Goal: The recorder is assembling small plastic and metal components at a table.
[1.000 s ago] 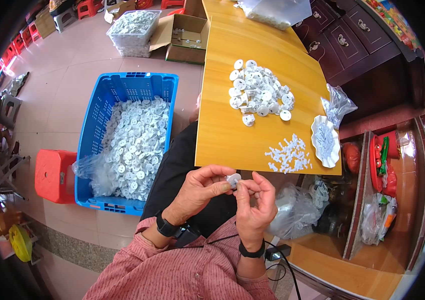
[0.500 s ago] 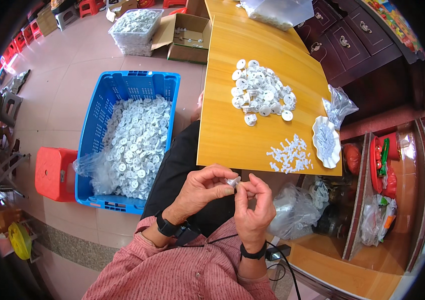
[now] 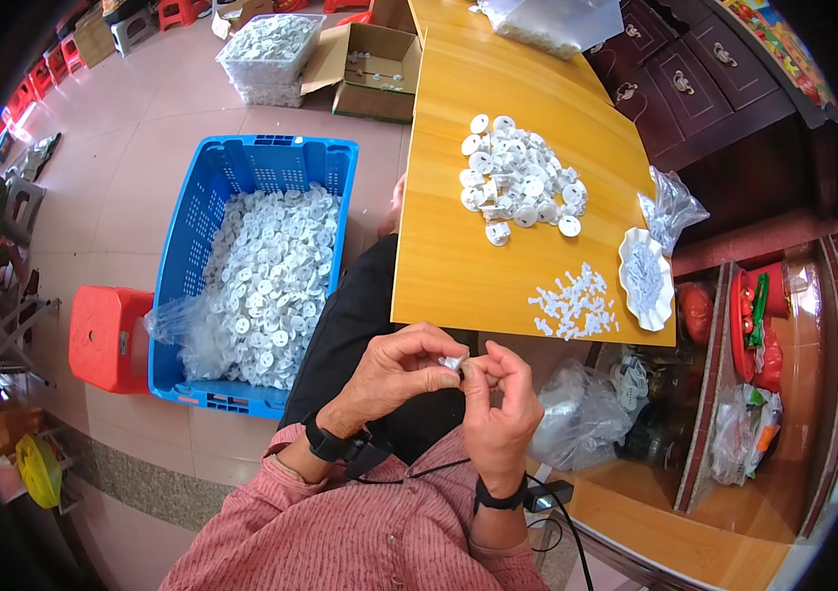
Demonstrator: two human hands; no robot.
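Observation:
In front of my body, just off the near edge of the wooden table (image 3: 438, 266), my left hand (image 3: 389, 384) pinches a small white plastic part (image 3: 451, 362) between thumb and fingers. My right hand (image 3: 500, 409) meets it from the other side, its thumb and index finger pressed together at the part. Whatever those right fingertips grip is too small and covered to make out. On the table lies a heap of white round plastic parts (image 3: 527, 182). Nearer me are scattered tiny white plastic pieces (image 3: 581, 305), beside a scalloped white dish (image 3: 657, 317) holding more such pieces.
At my left stands a blue crate (image 3: 167, 340) full of white round parts, with a red stool (image 3: 103, 335) beside it. Beyond are a clear tub (image 3: 271, 74) and an open cardboard box (image 3: 374, 98). A shelf unit (image 3: 704, 394) and dark drawers (image 3: 695, 98) flank the right.
The white part has tilted and sunk slightly between my fingertips, so less of it shows. Both hands otherwise keep nearly the same place.

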